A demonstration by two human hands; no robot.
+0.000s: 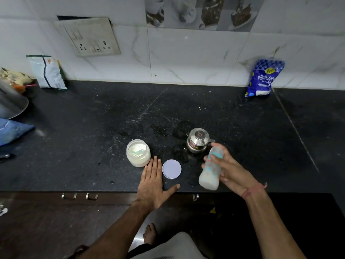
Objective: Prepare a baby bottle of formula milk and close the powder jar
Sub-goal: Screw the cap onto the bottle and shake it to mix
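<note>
Our right hand (226, 170) grips the filled, capped baby bottle (211, 170); left hand (152, 181) fingers flat on the table (93, 128). Remaining: fit lid (171, 169) onto open powder jar (138, 152).

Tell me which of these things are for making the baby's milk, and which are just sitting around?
For the job:
baby bottle, gripped in the right hand
open powder jar
jar lid, beside the flat left hand
steel kettle

Just lying about:
sugar bag
white packet
wall socket
</note>
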